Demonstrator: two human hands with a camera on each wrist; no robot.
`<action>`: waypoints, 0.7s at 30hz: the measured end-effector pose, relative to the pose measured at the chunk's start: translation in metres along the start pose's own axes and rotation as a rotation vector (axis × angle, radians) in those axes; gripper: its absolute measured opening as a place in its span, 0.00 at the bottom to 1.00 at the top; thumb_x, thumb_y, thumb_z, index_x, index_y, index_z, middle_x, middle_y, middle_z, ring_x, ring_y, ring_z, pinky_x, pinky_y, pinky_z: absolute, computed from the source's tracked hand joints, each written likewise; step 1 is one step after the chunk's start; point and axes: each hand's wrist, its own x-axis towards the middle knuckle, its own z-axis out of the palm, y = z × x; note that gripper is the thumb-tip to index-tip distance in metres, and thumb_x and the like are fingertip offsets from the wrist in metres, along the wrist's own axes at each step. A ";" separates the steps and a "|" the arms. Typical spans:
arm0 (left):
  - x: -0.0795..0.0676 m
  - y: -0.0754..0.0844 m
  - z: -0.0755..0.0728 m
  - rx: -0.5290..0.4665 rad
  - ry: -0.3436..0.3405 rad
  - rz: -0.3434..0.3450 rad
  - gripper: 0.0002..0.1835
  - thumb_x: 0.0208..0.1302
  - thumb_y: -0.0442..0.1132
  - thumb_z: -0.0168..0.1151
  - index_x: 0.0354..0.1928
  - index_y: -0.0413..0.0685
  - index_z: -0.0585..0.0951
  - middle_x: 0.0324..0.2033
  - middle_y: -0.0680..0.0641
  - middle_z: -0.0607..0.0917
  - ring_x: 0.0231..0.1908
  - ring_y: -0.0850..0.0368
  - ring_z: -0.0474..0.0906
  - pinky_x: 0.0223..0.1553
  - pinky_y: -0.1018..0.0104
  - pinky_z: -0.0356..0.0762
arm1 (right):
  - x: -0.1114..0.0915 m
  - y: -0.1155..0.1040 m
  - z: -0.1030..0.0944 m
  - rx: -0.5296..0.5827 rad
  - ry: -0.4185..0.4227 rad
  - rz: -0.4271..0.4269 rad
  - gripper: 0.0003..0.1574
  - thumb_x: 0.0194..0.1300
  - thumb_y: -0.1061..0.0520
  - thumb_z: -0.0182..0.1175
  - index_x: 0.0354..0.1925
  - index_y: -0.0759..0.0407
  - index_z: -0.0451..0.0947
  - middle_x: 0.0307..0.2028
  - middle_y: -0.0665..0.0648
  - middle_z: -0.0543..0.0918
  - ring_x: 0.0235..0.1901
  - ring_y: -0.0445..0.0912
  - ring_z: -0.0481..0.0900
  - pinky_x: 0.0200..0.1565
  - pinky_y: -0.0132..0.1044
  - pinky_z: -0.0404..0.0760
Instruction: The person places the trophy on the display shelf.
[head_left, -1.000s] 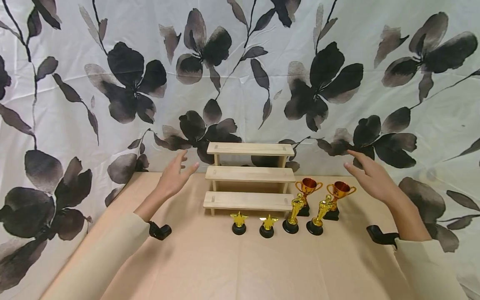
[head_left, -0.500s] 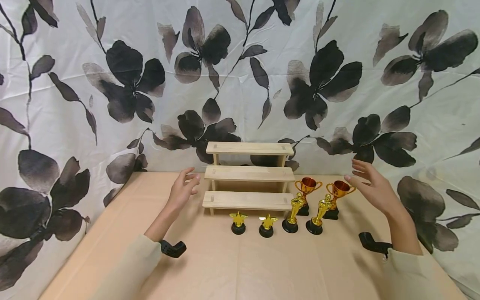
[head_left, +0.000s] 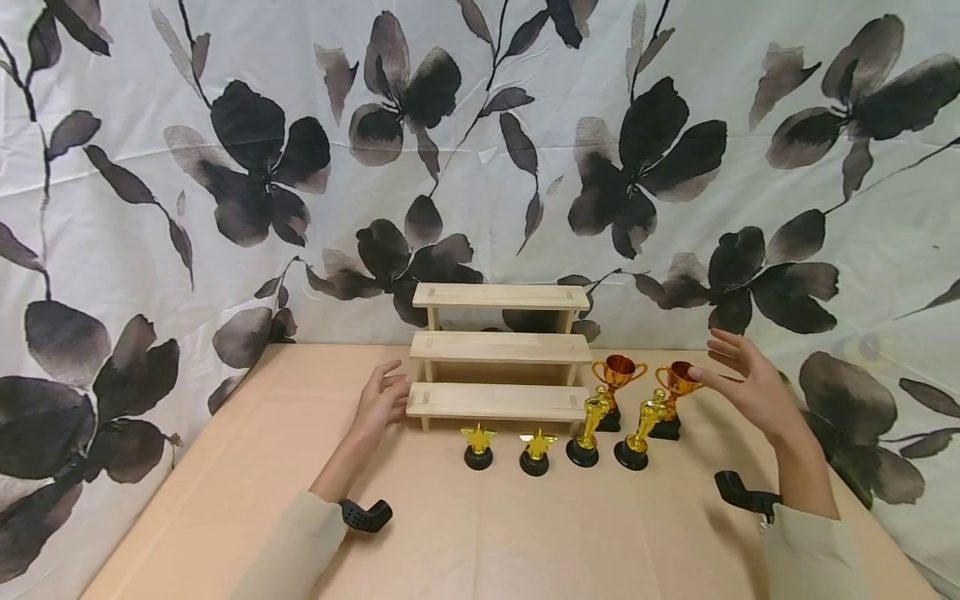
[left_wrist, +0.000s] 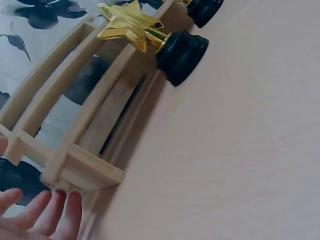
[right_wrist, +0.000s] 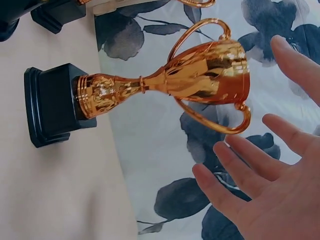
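On the pale beige worktop (head_left: pixel 525 537), near the right hand (head_left: pixel 748 387), its grip spread and empty, stands an orange-gold, two-handled cup trophy (right_wrist: pixel 210 72). Brushing its handle could topple it onto the slim golden figure trophy (head_left: pixel 645 422) in front. The left hand (head_left: pixel 379 400), also empty, fingers loose, is by the pale three-tier wooden stand (head_left: pixel 498 402); pushing could shove that into the matching cup (head_left: pixel 618 374).

A white cloth (head_left: pixel 517 225), printed with grey and black flowers and thin stems, backs the head view from nine o'clock through twelve to three. One dark bloom (head_left: pixel 268 171) sits at ten o'clock. A pale beige tabletop (head_left: pixel 540 542) fills six o'clock, faintly creased, its far edge meeting the cloth.
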 end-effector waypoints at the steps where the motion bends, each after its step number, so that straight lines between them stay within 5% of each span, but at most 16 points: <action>1: 0.000 -0.003 0.000 -0.007 -0.016 -0.009 0.33 0.79 0.44 0.54 0.80 0.45 0.57 0.70 0.32 0.70 0.60 0.39 0.79 0.50 0.62 0.82 | 0.000 0.002 0.000 0.004 0.003 0.000 0.54 0.74 0.48 0.62 0.84 0.52 0.42 0.77 0.77 0.56 0.73 0.75 0.57 0.60 0.78 0.64; 9: -0.001 -0.016 0.004 -0.118 -0.088 0.003 0.34 0.75 0.43 0.60 0.78 0.46 0.61 0.68 0.34 0.71 0.47 0.55 0.82 0.44 0.65 0.82 | -0.002 0.014 0.000 0.022 0.005 0.006 0.50 0.75 0.50 0.62 0.83 0.41 0.46 0.76 0.72 0.60 0.73 0.64 0.62 0.63 0.72 0.69; 12: 0.001 -0.020 0.005 -0.143 -0.108 0.002 0.34 0.75 0.41 0.61 0.77 0.46 0.62 0.67 0.35 0.69 0.46 0.58 0.81 0.43 0.65 0.81 | -0.003 0.020 0.000 0.040 0.000 0.005 0.49 0.75 0.50 0.62 0.83 0.41 0.48 0.75 0.65 0.65 0.70 0.48 0.69 0.64 0.50 0.78; 16: 0.001 -0.022 0.006 -0.144 -0.133 0.001 0.34 0.73 0.40 0.61 0.77 0.46 0.62 0.67 0.35 0.67 0.48 0.57 0.78 0.47 0.66 0.80 | -0.004 0.029 0.002 0.127 -0.020 -0.021 0.47 0.76 0.53 0.61 0.83 0.41 0.49 0.66 0.44 0.73 0.59 0.27 0.69 0.48 0.19 0.74; 21: -0.002 -0.023 0.002 -0.131 -0.171 0.011 0.37 0.71 0.41 0.62 0.78 0.46 0.60 0.71 0.35 0.63 0.53 0.57 0.75 0.51 0.66 0.78 | -0.003 0.037 0.007 0.300 -0.086 -0.022 0.47 0.76 0.59 0.60 0.82 0.41 0.50 0.59 0.32 0.73 0.55 0.25 0.73 0.48 0.18 0.74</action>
